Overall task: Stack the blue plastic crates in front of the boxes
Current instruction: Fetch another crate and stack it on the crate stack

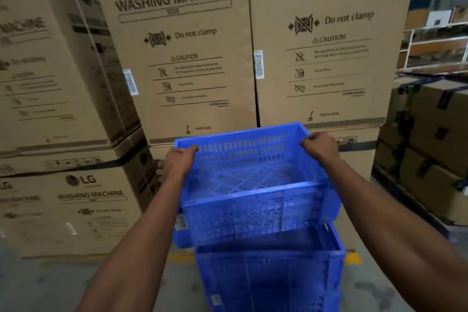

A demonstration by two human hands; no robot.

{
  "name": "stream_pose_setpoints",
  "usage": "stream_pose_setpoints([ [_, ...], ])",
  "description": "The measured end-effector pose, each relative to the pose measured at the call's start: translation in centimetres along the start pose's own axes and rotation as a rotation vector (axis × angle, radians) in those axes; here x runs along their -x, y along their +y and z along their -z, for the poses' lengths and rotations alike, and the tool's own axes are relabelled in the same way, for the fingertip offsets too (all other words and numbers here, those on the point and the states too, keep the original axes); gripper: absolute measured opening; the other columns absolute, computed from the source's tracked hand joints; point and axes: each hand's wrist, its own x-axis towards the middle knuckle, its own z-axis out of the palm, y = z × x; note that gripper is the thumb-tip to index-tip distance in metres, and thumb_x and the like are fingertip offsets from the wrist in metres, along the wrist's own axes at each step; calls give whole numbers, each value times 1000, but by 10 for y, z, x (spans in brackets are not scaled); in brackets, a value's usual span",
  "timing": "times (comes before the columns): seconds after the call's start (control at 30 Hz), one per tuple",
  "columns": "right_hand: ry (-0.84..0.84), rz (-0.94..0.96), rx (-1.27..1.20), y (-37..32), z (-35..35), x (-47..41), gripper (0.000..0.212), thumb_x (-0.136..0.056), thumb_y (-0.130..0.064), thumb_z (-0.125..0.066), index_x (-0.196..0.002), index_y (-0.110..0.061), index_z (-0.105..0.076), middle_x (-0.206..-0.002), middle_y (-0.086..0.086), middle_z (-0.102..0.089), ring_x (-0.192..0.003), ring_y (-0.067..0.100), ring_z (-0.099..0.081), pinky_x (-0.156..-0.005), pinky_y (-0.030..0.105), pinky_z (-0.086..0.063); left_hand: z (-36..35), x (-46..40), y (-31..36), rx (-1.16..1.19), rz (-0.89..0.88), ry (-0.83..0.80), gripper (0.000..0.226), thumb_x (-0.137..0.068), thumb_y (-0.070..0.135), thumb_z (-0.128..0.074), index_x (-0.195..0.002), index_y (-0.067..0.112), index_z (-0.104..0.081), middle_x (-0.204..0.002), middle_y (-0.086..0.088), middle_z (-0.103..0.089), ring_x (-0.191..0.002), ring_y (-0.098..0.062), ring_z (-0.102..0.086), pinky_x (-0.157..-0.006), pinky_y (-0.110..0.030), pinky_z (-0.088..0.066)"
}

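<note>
I hold an empty blue perforated plastic crate (253,200) in the air, tilted so its open top faces me. My left hand (176,163) grips its left rim and my right hand (320,145) grips its right rim. Directly under it stands another blue crate (268,278) on the floor, upright, with its near edge shifted a little to the right of the held one. Tall cardboard washing-machine boxes (192,58) rise just behind both crates.
More stacked cardboard boxes (63,205) fill the left side. Strapped brown cartons (428,149) sit on a low pallet at the right, with metal shelving (435,43) behind. Grey concrete floor (50,284) with a yellow line (352,258) runs along the boxes' base.
</note>
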Motion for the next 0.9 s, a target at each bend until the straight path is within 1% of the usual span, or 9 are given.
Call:
stream_pose_setpoints([
  [0.13, -117, 12, 3, 18, -35, -30, 22, -73, -37, -67, -90, -24, -75, -80, 6, -73, -73, 29, -70, -73, 35, -59, -39, -42, -20, -73, 40, -10, 57, -57, 75, -68, -94, 31, -67, -137, -19, -58, -125, -43, -51, -105, -50, -44],
  [0.27, -166, 17, 44, 35, -65, -37, 24, -77, -30, -70, -98, -20, -75, -87, 8, -74, -75, 29, -70, -72, 35, -58, -64, -72, -47, -111, -1, -160, 53, -61, 68, -71, -78, 18, -69, -98, -12, -71, -98, -38, -65, -95, -53, -55],
  [0.33, -156, 24, 99, 42, -74, -38, 37, -77, -30, -69, -113, -21, -70, -94, 11, -73, -81, 30, -70, -73, 33, -55, -71, -89, -66, -151, -57, -265, 49, -55, 63, -73, -73, 18, -73, -96, -11, -75, -94, -40, -69, -86, -53, -57],
  [0.4, -121, 26, 157, 47, -71, -37, 50, -76, -32, -66, -124, -17, -64, -106, 14, -72, -93, 35, -68, -79, 37, -54, -71, -110, -87, -175, -89, -318, 47, -51, 60, -76, -80, 23, -77, -97, -12, -77, -86, -39, -70, -78, -53, -58],
  [0.5, -138, 31, 265, 54, -60, -35, 43, -84, -24, -64, -124, -7, -61, -112, 21, -69, -102, 40, -65, -81, 40, -51, -57, -108, -97, -293, -201, -364, 40, -75, 41, -81, -112, 29, -73, -114, -14, -72, -82, -30, -69, -68, -41, -58],
  [0.63, -149, 30, 398, 67, -47, -8, 48, -83, -17, -63, -131, -11, -65, -110, 22, -71, -100, 40, -66, -84, 41, -54, -58, -101, -97, -579, -405, -390, 54, -87, 13, -67, -139, 26, -62, -140, -11, -55, -107, -34, -66, -86, -41, -54],
  [0.7, -102, 23, 437, 74, -41, 16, 45, -76, -17, -60, -119, -7, -70, -100, 24, -72, -93, 41, -67, -80, 42, -56, -66, -104, -90, -684, -446, -451, 59, -88, 9, -64, -144, 27, -60, -136, -16, -53, -101, -36, -65, -85, -43, -53],
  [0.77, -63, 9, 485, 78, -36, 39, 43, -70, -15, -60, -110, -6, -71, -98, 25, -70, -90, 42, -67, -79, 44, -58, -73, -111, -81, -718, -480, -516, 60, -87, 8, -64, -144, 27, -60, -129, -17, -57, -96, -35, -66, -82, -43, -54],
  [0.9, -17, -17, 627, 77, -32, 68, 32, -74, -13, -64, -105, -7, -66, -104, 22, -65, -96, 41, -66, -80, 43, -55, -90, -124, -75, -761, -569, -557, 60, -84, 22, -71, -142, 28, -61, -149, -17, -49, -123, -36, -60, -98, -43, -51],
])
